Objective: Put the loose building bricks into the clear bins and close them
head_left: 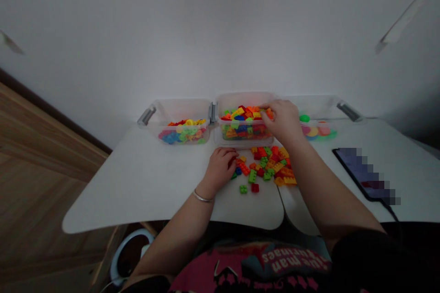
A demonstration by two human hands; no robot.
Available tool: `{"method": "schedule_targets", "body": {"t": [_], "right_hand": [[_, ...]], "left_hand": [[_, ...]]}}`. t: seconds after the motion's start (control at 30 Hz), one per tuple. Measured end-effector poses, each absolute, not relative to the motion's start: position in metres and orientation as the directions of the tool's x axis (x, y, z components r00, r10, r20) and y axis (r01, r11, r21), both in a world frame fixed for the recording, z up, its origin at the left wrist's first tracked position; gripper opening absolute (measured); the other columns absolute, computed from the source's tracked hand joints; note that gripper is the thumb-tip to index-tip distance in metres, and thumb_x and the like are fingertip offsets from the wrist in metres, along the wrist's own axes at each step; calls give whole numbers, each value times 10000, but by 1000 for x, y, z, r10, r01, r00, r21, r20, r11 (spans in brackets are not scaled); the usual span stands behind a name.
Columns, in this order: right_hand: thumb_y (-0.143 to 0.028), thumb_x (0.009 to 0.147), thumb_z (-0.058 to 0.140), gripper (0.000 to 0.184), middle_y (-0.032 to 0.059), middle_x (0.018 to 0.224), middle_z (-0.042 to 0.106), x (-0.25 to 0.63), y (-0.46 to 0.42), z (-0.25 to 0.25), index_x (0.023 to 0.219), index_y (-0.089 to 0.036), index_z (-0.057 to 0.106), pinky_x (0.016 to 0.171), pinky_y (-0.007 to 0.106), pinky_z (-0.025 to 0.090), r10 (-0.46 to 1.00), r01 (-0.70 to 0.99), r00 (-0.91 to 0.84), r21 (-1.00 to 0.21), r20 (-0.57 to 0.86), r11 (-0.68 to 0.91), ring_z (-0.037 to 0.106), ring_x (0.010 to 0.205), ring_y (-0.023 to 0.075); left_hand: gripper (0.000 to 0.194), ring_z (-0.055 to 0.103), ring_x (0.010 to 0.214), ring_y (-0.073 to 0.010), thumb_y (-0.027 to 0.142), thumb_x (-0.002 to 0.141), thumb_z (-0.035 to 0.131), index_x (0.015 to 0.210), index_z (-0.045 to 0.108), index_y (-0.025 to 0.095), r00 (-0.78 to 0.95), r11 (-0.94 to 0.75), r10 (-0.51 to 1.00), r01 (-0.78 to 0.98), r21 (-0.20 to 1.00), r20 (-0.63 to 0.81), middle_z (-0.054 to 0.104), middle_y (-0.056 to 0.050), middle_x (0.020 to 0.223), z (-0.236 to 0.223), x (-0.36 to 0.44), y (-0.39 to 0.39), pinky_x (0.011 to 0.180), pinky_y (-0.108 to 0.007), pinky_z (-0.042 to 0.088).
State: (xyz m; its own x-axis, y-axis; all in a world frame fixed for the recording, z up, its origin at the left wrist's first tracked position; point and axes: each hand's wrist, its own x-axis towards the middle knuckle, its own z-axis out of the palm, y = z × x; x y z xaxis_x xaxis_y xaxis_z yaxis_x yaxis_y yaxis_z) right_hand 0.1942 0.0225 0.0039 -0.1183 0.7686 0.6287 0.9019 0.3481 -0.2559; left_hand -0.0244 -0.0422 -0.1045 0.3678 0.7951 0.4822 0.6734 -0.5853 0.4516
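My right hand [283, 119] is at the right end of the middle clear plastic box [244, 143], fingers bent over its rim. Between its thumb and fingers shows an orange building brick [270, 113]. Several coloured building bricks [240, 117] fill much of that box. My left hand [222, 167], with a bracelet at the wrist, rests on the table at the left side of a loose pile of bricks [266, 165]. Its fingers are curled down, and what lies under them is mostly hidden. A green brick [243, 189] and a red brick [255, 188] lie nearest me.
To the left stands a clear box [182, 105] with small colourful pieces. Another clear box [319, 105], partly behind my right arm, holds rounded coloured pieces. A phone [360, 174] with a cable lies on the right of the white table [137, 183]. A seam splits the tabletop.
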Motion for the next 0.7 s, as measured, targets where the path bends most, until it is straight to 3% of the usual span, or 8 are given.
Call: {"method": "schedule_targets", "body": {"t": [0.17, 0.4, 0.7], "right_hand": [[-271, 858, 536, 179, 53, 961, 708, 177, -29, -27, 916, -233, 702, 878, 419, 449, 740, 749, -302, -331, 601, 574, 617, 933, 242], [-215, 831, 588, 248, 48, 1098, 695, 158, -56, -86, 1056, -236, 690, 946, 461, 423, 822, 784, -372, -329, 430, 527, 569, 1017, 266], [-232, 915, 492, 275, 53, 1137, 679, 158, -52, -100, 1106, -225, 690, 940, 428, 433, 826, 796, -425, -281, 369, 535, 553, 1019, 252]], "left_hand": [[235, 569, 1026, -229, 118, 809, 573, 1001, 681, 197, 342, -561, 809, 693, 453, 478, 679, -62, 1066, -102, -24, -42, 966, -438, 463], [243, 566, 1011, -225, 120, 814, 560, 1017, 672, 192, 355, -567, 805, 696, 440, 476, 683, -58, 1045, -103, -23, -41, 964, -428, 457], [228, 557, 1013, -225, 119, 805, 574, 997, 678, 184, 350, -564, 808, 691, 453, 473, 682, -63, 1030, -105, -23, -40, 965, -423, 458]]}}
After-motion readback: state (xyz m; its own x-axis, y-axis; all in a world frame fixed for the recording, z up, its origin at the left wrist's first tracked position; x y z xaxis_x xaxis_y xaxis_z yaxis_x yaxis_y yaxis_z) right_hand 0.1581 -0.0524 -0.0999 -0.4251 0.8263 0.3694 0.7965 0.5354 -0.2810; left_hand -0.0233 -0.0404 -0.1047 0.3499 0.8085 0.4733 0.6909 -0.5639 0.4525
